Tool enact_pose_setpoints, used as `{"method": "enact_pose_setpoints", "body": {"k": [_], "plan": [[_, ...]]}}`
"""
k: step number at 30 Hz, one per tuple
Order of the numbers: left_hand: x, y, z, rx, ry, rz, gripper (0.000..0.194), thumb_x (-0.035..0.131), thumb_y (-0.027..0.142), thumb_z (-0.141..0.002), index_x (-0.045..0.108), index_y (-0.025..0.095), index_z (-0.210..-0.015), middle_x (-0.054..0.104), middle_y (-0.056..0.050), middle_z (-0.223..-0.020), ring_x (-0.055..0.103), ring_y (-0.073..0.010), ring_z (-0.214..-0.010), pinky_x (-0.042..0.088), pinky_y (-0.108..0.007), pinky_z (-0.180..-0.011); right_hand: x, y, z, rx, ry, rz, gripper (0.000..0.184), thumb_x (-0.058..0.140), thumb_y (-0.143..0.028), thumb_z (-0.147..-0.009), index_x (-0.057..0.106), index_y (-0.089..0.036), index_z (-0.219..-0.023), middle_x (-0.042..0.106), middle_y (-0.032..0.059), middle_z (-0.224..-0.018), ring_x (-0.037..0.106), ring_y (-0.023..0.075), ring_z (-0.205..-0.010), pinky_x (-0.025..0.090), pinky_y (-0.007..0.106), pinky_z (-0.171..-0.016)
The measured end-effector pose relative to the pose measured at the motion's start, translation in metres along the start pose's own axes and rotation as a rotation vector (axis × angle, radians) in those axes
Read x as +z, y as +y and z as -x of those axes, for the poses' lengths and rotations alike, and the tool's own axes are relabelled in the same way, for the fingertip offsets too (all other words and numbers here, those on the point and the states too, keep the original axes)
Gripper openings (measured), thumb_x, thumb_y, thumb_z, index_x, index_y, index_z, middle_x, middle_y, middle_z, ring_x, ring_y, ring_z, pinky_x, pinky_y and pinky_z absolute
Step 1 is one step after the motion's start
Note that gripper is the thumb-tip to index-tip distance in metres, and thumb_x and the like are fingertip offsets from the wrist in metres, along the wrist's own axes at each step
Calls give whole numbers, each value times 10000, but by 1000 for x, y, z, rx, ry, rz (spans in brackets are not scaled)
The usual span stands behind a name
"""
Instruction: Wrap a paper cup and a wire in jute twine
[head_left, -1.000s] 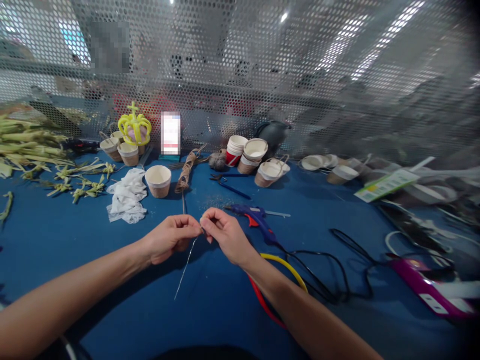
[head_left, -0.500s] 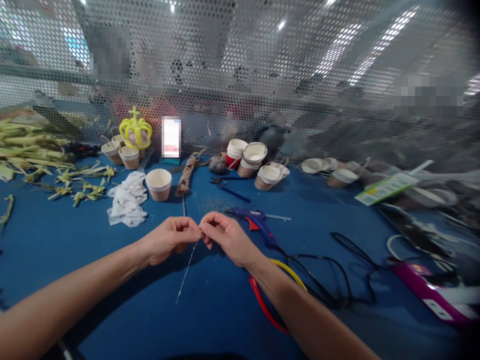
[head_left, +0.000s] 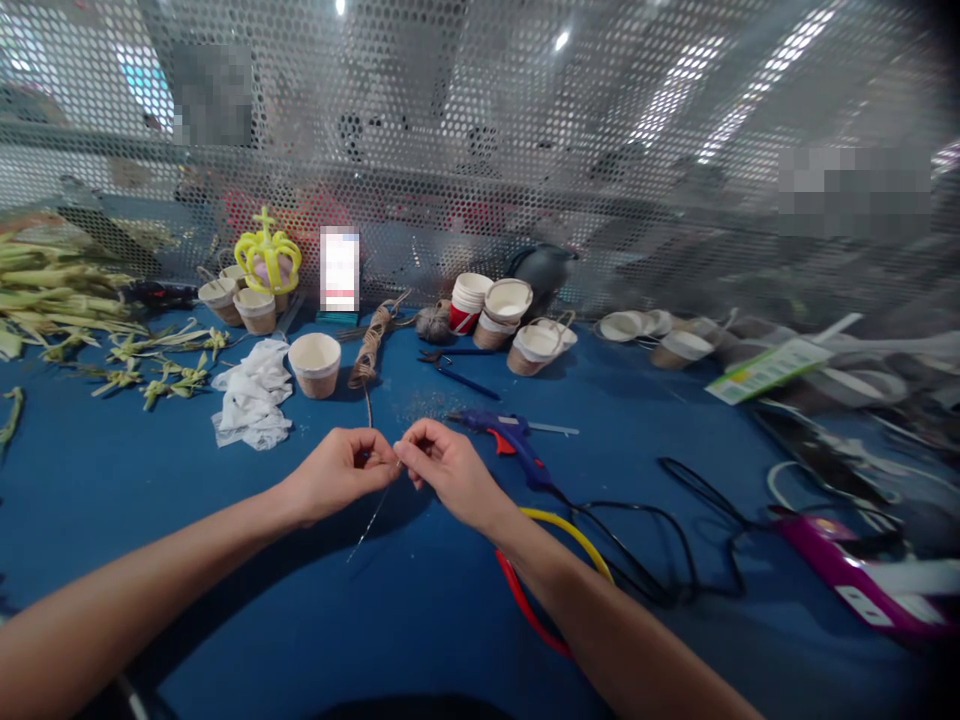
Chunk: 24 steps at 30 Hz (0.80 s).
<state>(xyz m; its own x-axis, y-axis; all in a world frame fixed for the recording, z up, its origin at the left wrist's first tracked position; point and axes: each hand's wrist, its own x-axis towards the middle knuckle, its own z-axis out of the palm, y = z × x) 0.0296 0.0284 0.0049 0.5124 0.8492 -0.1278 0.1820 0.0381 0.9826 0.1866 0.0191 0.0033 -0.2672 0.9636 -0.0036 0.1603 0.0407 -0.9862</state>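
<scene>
Over the middle of the blue table, my left hand [head_left: 346, 470] and my right hand [head_left: 448, 472] meet at the fingertips. Both are closed in a pinch on the end of a brown twine [head_left: 368, 405], most of which the fingers hide. That twine runs back to a wound twine bundle [head_left: 370, 347] lying behind the left hand. A thin shiny strand [head_left: 369, 527] hangs down from the fingertips; whether it is wire or glue I cannot tell. Just right of my right hand lies a blue glue gun [head_left: 512, 440] with a red trigger.
A twine-wrapped paper cup [head_left: 315, 365] and crumpled white cloth [head_left: 253, 395] stand left of the bundle. Pliers [head_left: 469, 382] lie beyond the glue gun. Red-and-yellow handles [head_left: 525, 600] sit under my right forearm, near black cable [head_left: 637, 515] and a purple power strip [head_left: 832, 570].
The shiny strand shows shorter below my fingers, its lower tip now higher. My fingertips stay together, shifting slightly, and the whole view has moved a little.
</scene>
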Motion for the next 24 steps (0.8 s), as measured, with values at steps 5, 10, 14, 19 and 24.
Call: {"method": "enact_pose_setpoints", "body": {"k": [5,10,14,19,24], "plan": [[1,-1,0,21,23,-34,238,537,333,-714,446,147,-596,305,79,-490,233,-54,-469,175,-202,-449,1,2,0,3,13,15,214,555,-347,-734,468,-165,-664,442,-55,-555,423,54,-452,355,203,-445],[-1,2,1,-26,-12,55,248,573,339,-689,469,139,-588,352,69,-493,243,-50,-460,165,-201,-439,0,-1,0,22,-48,-107,184,577,-328,-719,499,-162,-699,490,-44,-591,454,60,-485,382,207,-476],[-3,4,1,-126,-55,196,232,611,339,-655,513,129,-638,398,66,-495,237,-39,-428,145,-199,-418,-2,-1,-1,0,-73,-189,170,585,-319,-715,544,-159,-753,517,-36,-627,463,60,-502,387,208,-488],[-2,2,-1,-62,5,78,226,605,326,-661,518,121,-624,407,58,-516,278,-45,-468,185,-191,-444,-2,3,-2,13,-25,-130,195,596,-337,-707,507,-166,-681,476,-53,-572,439,57,-477,366,203,-475],[0,1,-1,-5,34,-10,203,596,295,-659,491,130,-600,339,81,-484,275,-47,-466,214,-186,-451,-1,2,-2,12,-8,-62,220,582,-359,-711,483,-169,-659,456,-55,-564,423,55,-460,353,204,-461]]}}
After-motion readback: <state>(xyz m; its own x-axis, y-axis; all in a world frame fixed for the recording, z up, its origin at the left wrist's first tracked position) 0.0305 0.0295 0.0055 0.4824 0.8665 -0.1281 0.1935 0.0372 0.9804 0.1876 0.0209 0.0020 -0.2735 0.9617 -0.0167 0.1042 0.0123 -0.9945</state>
